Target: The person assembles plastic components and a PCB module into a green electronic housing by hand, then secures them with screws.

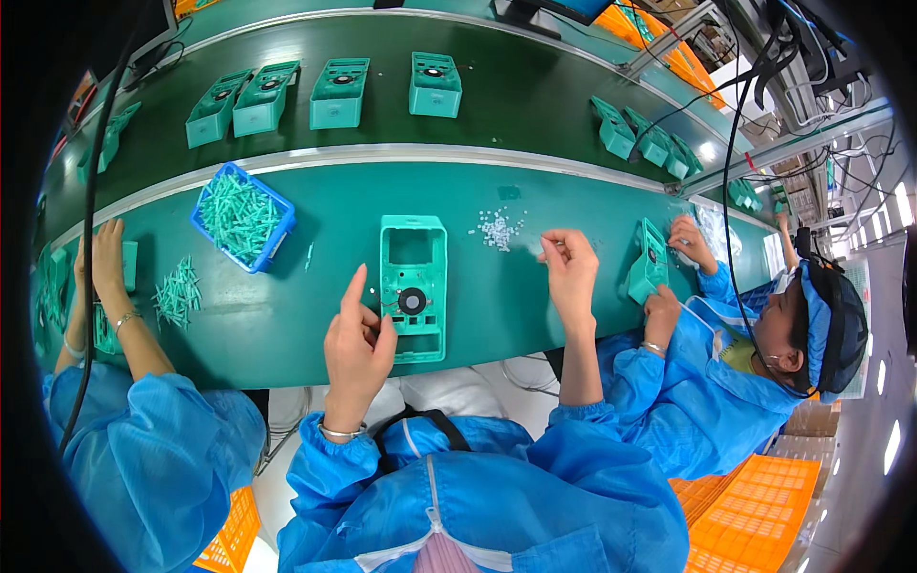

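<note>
A green plastic housing (413,234) lies on the bench in front of me. It has a large opening at the far end and a round black speaker (412,302) inside. My left hand (358,344) is at the housing's left edge, index finger stretched out and the other fingers loosely bent; I see nothing held in it. To the right of the housing, my right hand (570,272) is raised over the bench with thumb and fingertips pinched together. Whatever may be between those fingertips is too small to make out. Small white pieces (497,229) lie scattered between the housing and my right hand.
A blue bin (285,227) holds green plastic sticks; a loose pile of sticks (179,292) lies left of it. Several similar housings (341,94) stand on the dark belt (382,38) beyond a metal rail. Co-workers sit on both sides; the right one handles another housing (649,263).
</note>
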Action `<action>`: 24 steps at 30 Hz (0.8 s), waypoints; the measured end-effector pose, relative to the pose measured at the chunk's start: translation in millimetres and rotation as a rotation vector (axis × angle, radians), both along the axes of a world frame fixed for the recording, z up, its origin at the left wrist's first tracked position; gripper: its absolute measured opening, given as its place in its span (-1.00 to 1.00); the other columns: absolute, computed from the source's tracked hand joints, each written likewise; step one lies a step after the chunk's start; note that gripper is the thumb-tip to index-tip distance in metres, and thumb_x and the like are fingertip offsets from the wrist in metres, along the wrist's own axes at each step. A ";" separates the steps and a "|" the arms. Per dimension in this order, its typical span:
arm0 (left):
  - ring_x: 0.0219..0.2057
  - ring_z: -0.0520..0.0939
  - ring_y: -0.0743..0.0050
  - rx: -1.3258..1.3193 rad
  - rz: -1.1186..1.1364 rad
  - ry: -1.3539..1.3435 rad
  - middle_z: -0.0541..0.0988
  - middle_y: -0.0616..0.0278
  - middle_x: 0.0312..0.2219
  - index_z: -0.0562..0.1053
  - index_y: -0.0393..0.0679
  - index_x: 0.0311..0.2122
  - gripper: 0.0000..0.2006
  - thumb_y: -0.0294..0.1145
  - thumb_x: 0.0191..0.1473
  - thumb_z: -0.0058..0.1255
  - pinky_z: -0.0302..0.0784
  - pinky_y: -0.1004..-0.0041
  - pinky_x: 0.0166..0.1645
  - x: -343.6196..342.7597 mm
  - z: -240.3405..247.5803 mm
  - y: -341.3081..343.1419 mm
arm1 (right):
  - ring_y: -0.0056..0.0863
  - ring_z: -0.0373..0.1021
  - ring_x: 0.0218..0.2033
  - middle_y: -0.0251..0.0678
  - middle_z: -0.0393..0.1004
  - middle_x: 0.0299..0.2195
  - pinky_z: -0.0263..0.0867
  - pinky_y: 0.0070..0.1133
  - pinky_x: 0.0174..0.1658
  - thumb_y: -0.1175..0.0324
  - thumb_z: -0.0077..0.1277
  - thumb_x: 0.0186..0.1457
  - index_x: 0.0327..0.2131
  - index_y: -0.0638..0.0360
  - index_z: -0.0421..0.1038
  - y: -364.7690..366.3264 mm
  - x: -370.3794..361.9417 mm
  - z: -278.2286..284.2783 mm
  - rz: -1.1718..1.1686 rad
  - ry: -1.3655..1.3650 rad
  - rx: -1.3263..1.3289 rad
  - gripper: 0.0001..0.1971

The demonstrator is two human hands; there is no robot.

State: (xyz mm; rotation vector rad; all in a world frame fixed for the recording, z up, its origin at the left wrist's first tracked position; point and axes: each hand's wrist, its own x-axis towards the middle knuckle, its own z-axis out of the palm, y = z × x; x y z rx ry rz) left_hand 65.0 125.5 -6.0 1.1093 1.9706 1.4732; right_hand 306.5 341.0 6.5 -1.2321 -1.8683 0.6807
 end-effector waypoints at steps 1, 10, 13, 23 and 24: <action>-0.58 0.42 0.42 0.035 -0.003 0.078 0.48 0.31 -0.61 0.36 -0.23 0.35 -0.28 -0.60 0.01 0.23 0.37 0.36 -0.42 5.8 -5.0 5.0 | -0.47 0.58 -0.44 -0.18 0.56 -0.29 0.44 -0.55 -0.35 0.62 0.15 0.21 -0.23 0.31 0.55 7.7 3.5 -6.5 -0.005 -0.018 -0.013 -0.93; -0.62 0.37 0.63 0.131 -0.112 0.283 0.40 0.36 -0.58 0.30 -0.20 0.39 -0.23 -0.64 0.02 0.24 0.26 0.53 -0.50 4.7 -10.5 9.8 | -0.31 0.54 -0.31 -0.31 0.51 -0.35 0.46 -0.40 -0.31 0.54 0.15 0.08 -0.32 0.20 0.55 34.3 -33.9 -2.5 0.223 -0.465 0.479 -0.93; -0.62 0.36 0.64 0.127 -0.124 0.259 0.42 0.36 -0.58 0.31 -0.20 0.38 -0.23 -0.64 0.01 0.25 0.26 0.54 -0.49 2.7 -8.7 11.5 | -0.35 0.53 -0.33 -0.36 0.48 -0.38 0.44 -0.40 -0.34 0.57 0.11 -0.02 -0.36 0.12 0.55 39.0 -32.6 -7.1 0.217 -0.571 0.574 -0.87; -0.62 0.36 0.68 0.156 -0.127 0.189 0.45 0.38 -0.58 0.30 -0.21 0.38 -0.22 -0.63 0.00 0.28 0.26 0.57 -0.49 -0.7 -11.2 10.1 | -0.38 0.50 -0.32 -0.39 0.46 -0.40 0.41 -0.43 -0.35 0.53 0.08 -0.05 -0.40 0.08 0.52 41.0 -37.2 -4.9 0.284 -0.633 0.651 -0.89; -0.62 0.36 0.68 0.158 -0.121 0.188 0.45 0.38 -0.58 0.30 -0.21 0.38 -0.22 -0.63 0.00 0.28 0.26 0.57 -0.49 -0.7 -11.1 10.0 | -0.37 0.50 -0.33 -0.39 0.45 -0.40 0.41 -0.42 -0.35 0.53 0.09 -0.05 -0.40 0.08 0.51 42.0 -37.2 -5.3 0.278 -0.652 0.654 -0.89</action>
